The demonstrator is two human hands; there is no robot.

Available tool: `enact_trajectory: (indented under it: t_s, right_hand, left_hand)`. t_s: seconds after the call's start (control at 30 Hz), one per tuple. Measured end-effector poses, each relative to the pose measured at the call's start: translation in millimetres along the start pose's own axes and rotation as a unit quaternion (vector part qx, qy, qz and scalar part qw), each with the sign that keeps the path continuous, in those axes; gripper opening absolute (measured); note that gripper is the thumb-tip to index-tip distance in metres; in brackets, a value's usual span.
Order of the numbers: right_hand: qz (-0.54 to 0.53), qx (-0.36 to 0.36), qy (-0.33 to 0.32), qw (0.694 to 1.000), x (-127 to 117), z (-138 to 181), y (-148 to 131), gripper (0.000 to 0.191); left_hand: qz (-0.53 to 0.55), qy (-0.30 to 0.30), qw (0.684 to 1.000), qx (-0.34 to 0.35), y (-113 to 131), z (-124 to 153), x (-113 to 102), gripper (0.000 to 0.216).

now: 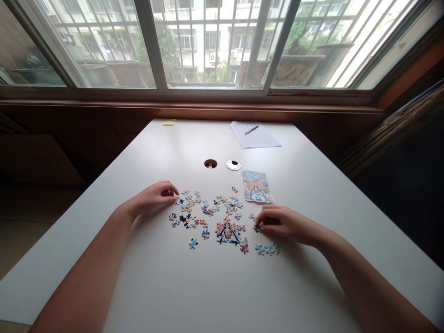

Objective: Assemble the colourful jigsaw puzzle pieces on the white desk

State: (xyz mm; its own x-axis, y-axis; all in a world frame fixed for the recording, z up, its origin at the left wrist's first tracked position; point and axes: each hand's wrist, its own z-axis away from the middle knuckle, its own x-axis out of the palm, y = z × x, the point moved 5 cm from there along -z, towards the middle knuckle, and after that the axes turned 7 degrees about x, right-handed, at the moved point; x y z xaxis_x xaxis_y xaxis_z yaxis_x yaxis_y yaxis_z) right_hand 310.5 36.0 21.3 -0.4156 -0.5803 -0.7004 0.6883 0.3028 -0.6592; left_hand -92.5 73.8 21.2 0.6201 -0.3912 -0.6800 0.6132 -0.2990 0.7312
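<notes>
Loose jigsaw puzzle pieces [189, 221] lie scattered over the middle of the white table. At their left edge is my left hand [161, 192], its fingers curled in; whatever they hold, if anything, is hidden. On the right, my right hand [282, 221] is closed with its fingertips on a dark puzzle piece [257, 228] at the table surface. Between the hands sits a joined puzzle section [228, 232] with a dark zigzag pattern. A joined light-blue strip [267, 249] lies just below my right hand. The printed picture sheet [257, 187] is above that hand.
The white table [173, 286] reaches to the window. Toward the back are a round cable hole [210, 163], its metal cover [233, 165], paper sheets [255, 138] with a pen [251, 130] on top, and yellow sticky notes [169, 122].
</notes>
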Motion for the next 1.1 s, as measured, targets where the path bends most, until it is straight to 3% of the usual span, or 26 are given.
enact_trajectory:
  t_s: [0.2, 0.43, 0.7, 1.1]
  right_hand:
    - [-0.002, -0.004, 0.002, 1.000, 0, 0, -1, 0.024]
    - [0.001, -0.012, 0.001, 1.000, 0, 0, -1, 0.022]
    - [-0.014, 0.021, -0.003, 1.000, 2, 0, 6, 0.022]
    - [-0.040, 0.057, -0.017, 0.997, 0, 4, 6, 0.023]
  left_hand:
    - [-0.037, 0.023, 0.998, 0.053, 1, -8, 8, 0.042]
    - [-0.101, 0.037, 0.989, 0.097, 2, -14, 15, 0.035]
    - [-0.138, 0.025, 0.985, 0.097, -3, -16, 17, 0.029]
    - [-0.108, 0.035, 0.989, 0.092, -3, -15, 15, 0.029]
